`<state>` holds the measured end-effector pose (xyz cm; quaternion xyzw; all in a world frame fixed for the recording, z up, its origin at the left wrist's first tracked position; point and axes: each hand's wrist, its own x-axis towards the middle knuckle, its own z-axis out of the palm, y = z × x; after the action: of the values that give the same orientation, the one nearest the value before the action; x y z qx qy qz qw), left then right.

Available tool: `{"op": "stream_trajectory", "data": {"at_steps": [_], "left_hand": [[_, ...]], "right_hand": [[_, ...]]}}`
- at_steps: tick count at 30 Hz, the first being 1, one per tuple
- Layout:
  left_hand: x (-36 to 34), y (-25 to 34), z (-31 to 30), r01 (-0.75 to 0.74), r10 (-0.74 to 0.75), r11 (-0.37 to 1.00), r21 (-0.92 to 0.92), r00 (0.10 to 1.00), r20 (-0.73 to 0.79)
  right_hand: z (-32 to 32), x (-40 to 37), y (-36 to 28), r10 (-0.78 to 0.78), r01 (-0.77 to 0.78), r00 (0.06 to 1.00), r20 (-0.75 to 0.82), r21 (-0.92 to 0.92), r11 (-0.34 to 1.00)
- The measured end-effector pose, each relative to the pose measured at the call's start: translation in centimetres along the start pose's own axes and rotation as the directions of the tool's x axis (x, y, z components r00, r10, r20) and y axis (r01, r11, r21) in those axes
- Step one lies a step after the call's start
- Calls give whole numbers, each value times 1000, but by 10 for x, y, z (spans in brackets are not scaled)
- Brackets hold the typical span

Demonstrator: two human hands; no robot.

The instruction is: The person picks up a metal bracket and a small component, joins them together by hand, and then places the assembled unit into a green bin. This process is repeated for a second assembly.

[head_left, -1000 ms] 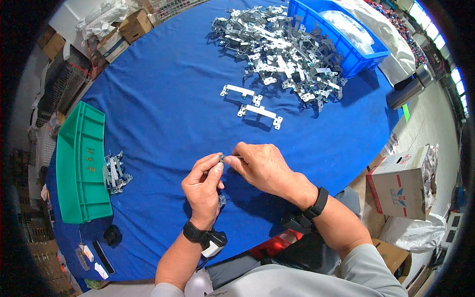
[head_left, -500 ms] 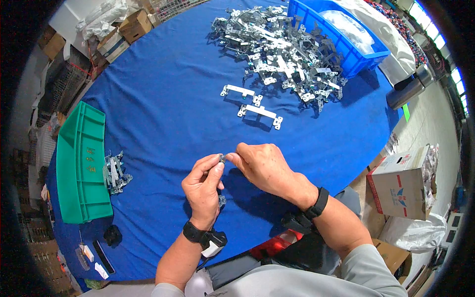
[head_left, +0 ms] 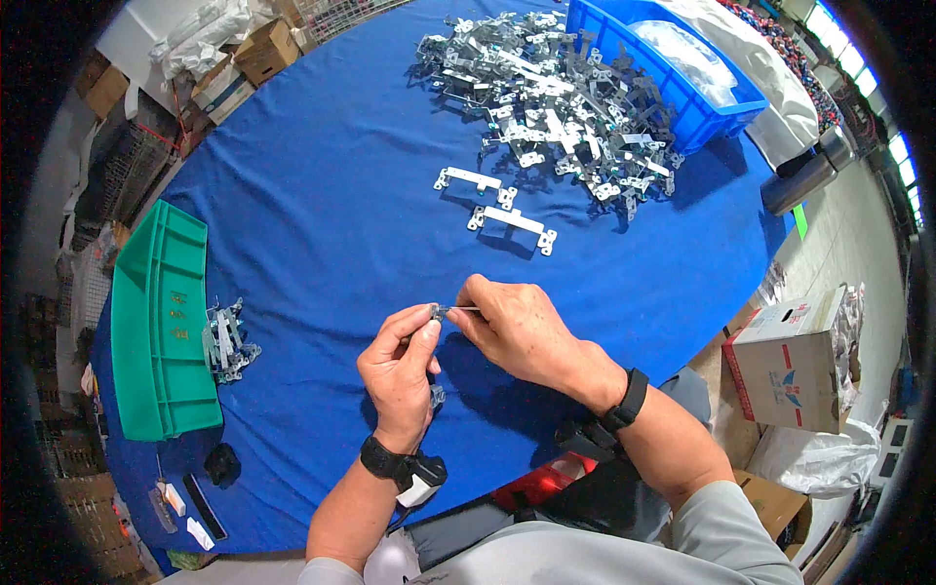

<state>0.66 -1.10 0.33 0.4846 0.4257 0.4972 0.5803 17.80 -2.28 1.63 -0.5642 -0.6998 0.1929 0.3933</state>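
Note:
My left hand (head_left: pixel 402 353) is closed around a metal bracket (head_left: pixel 438 396), most of it hidden in the palm, with one end poking out at the thumb tip and the other below the fingers. Right beside that upper end, my right hand (head_left: pixel 522 327) pinches a thin metal rod (head_left: pixel 468 308), which points left to the bracket's end. Beyond my hands, two loose metal brackets (head_left: pixel 514 222) lie side by side on the blue cloth (head_left: pixel 322 214).
A large heap of metal brackets (head_left: pixel 556 107) lies at the back, against a blue crate (head_left: pixel 721 117). A green tray (head_left: pixel 161 331) stands on the left, with a small pile of brackets (head_left: pixel 229 341) beside it. A cardboard box (head_left: pixel 790 361) sits to the right, off the table.
My right fingers have shifted slightly, and the thin rod now shows between them and the bracket. My left hand has barely moved.

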Motion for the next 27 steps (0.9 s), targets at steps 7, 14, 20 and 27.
{"op": "stream_trajectory", "data": {"at_steps": [7, 14, 20, 27], "left_hand": [[0, 0, 1, -17, 17, 1000, 20, 1000, 4], [0, 2, 1, 8, -8, 1000, 12, 1000, -3], [0, 2, 0, 30, -30, 999, 18, 999, -17], [1, -3, 0, -14, 14, 1000, 14, 1000, -15]], "right_hand": [[-5, 0, -1, 52, -41, 996, 77, -132, 990], [-4, 0, -2, -16, 16, 1000, -15, 48, 999], [-1, 1, -1, 7, -7, 1000, 14, 26, 1000], [-5, 0, -1, 44, -36, 995, 93, -86, 996]]}}
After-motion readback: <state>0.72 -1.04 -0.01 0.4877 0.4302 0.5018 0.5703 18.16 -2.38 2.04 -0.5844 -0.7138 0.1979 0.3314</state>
